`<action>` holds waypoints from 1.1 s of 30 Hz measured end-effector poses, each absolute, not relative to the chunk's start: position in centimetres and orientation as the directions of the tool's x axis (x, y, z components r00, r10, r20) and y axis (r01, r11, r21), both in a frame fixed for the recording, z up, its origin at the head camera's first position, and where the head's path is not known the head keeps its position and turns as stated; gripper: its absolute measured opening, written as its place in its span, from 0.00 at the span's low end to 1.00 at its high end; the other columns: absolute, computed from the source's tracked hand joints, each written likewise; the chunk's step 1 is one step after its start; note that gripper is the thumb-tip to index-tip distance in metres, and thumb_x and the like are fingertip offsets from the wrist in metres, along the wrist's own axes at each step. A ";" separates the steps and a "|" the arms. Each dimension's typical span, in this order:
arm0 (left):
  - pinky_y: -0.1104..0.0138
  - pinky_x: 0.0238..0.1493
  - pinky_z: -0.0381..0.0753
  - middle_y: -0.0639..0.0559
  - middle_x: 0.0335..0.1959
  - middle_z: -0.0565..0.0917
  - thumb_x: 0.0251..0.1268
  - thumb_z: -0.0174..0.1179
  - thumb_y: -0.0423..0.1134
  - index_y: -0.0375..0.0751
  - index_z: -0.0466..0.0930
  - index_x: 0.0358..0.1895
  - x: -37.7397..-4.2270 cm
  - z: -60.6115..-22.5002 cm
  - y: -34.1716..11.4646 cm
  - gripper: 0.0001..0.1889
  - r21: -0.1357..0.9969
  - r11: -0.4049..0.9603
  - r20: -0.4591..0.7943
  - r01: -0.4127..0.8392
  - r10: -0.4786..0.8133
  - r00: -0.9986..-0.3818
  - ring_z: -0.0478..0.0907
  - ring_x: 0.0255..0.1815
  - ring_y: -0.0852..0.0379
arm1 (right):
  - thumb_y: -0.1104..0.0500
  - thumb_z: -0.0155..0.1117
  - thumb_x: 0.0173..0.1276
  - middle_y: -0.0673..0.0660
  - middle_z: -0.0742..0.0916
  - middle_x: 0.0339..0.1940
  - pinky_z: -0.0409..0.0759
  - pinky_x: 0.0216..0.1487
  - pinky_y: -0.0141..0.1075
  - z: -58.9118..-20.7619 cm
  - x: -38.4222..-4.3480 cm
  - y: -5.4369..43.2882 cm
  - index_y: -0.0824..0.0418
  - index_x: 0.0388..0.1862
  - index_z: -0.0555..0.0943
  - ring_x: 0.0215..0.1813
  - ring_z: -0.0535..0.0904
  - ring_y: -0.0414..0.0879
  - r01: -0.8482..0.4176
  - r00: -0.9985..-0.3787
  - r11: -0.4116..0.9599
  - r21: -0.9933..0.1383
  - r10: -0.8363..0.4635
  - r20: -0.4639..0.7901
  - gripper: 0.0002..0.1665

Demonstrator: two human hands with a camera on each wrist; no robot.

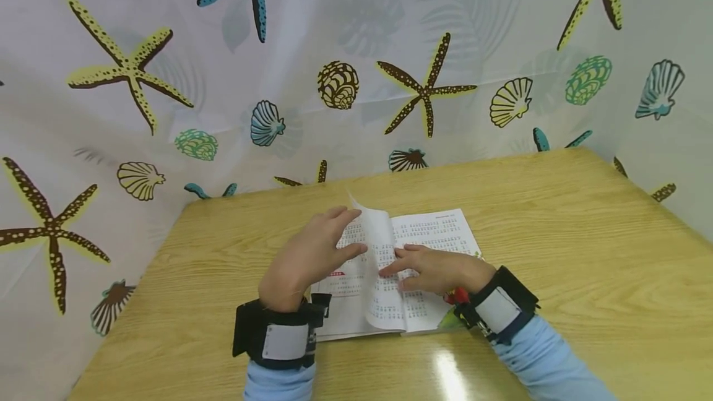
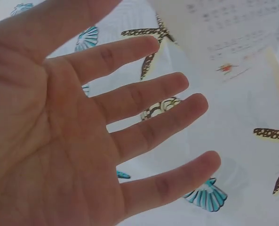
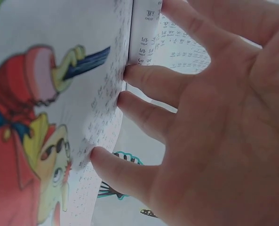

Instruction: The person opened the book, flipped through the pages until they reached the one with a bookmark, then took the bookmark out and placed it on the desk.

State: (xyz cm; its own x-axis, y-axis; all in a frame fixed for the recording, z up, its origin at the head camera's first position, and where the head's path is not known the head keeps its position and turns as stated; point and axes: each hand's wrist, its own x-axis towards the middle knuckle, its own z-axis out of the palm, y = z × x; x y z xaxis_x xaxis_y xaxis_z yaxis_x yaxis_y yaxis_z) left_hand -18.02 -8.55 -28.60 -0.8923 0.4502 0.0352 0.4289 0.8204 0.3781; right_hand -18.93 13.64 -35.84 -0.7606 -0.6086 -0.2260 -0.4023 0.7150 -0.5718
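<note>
An open book [image 1: 437, 224] with printed text lies on the table. One of its leaves [image 1: 381, 296] stands up and curls near the spine. My left hand [image 1: 314, 252] is raised over the left page, its fingers and thumb extended close to that leaf. In the left wrist view its fingers [image 2: 148, 134] are spread, with nothing in the palm. My right hand [image 1: 437, 270] lies over the right page, fingertips at the curled leaf by the spine. Its spread fingers [image 3: 151, 120] touch the paper in the right wrist view, beside a printed cartoon figure [image 3: 24, 155] in red.
The wooden table [image 1: 562, 234] extends around the book on all sides. Behind it hangs a white cloth [image 1: 345, 30] printed with starfish and shells. Both wrists wear black straps [image 1: 284, 333] over light blue sleeves [image 1: 548, 357].
</note>
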 end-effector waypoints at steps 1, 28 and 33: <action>0.46 0.67 0.71 0.36 0.73 0.69 0.69 0.68 0.41 0.37 0.69 0.73 -17.8 -28.4 -8.7 0.32 0.374 0.817 0.050 0.438 0.454 -0.890 0.67 0.72 0.38 | 0.59 0.60 0.76 0.72 0.66 0.77 0.57 0.74 0.62 -35.8 -18.9 13.6 0.54 0.66 0.82 0.79 0.52 0.69 -0.405 -0.760 0.714 -0.571 -0.610 -0.224 0.21; 0.40 0.69 0.65 0.40 0.80 0.58 0.56 0.77 0.46 0.49 0.63 0.79 -22.2 -36.0 -7.0 0.47 0.350 0.902 -0.343 0.253 0.374 -0.862 0.57 0.77 0.35 | 0.59 0.60 0.76 0.70 0.66 0.77 0.58 0.74 0.62 -35.8 -19.0 13.4 0.55 0.68 0.80 0.79 0.53 0.67 -0.410 -0.765 0.724 -0.555 -0.604 -0.222 0.23; 0.40 0.70 0.64 0.41 0.79 0.60 0.55 0.78 0.43 0.49 0.64 0.78 -22.1 -35.9 -7.0 0.46 0.391 0.886 -0.337 0.251 0.391 -0.857 0.57 0.77 0.35 | 0.61 0.62 0.73 0.68 0.67 0.77 0.60 0.73 0.62 -35.9 -19.0 13.8 0.58 0.75 0.72 0.79 0.55 0.67 -0.353 -0.822 0.791 -0.499 -0.517 -0.239 0.32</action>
